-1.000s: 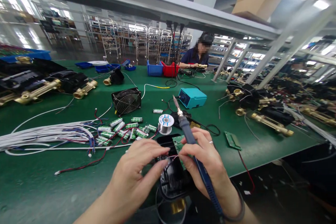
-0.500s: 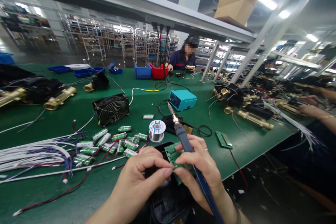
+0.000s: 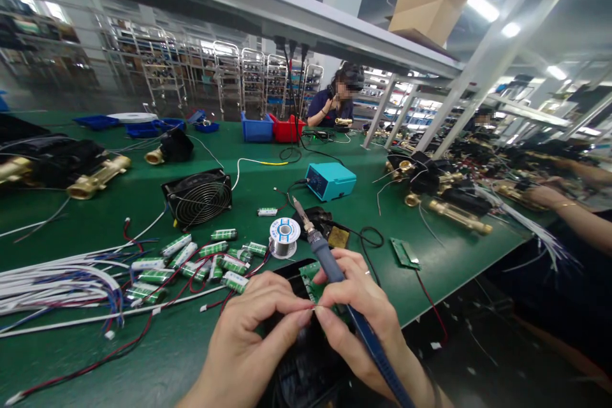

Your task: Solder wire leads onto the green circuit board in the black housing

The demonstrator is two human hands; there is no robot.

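Observation:
My left hand (image 3: 253, 325) is closed in a pinch, thumb against forefinger, around something too small to make out. Its fingertips meet those of my right hand (image 3: 370, 312), whose thumb and forefinger are also pinched together. Across that right hand lies a soldering iron (image 3: 327, 262), held in the fingers with its metal tip pointing up and away. Just beyond and beneath the fingertips is a green circuit board (image 3: 310, 275), partly covered by my hands. A black housing (image 3: 306, 363) sits under both hands, mostly hidden by them.
A solder spool (image 3: 284, 239) stands ahead, with a teal soldering station (image 3: 331, 181) behind it. Leftward lie several green-and-white batteries (image 3: 234, 264), a black fan (image 3: 199, 199) and bundled white cables (image 3: 62, 287). Another circuit board (image 3: 405, 253) and brass-fitted parts (image 3: 459, 215) are rightward. A co-worker (image 3: 337, 99) sits opposite.
My fingertips have come closer together over the board, and the soldering iron's tip has shifted slightly left and down. The co-worker opposite has raised a hand toward the head.

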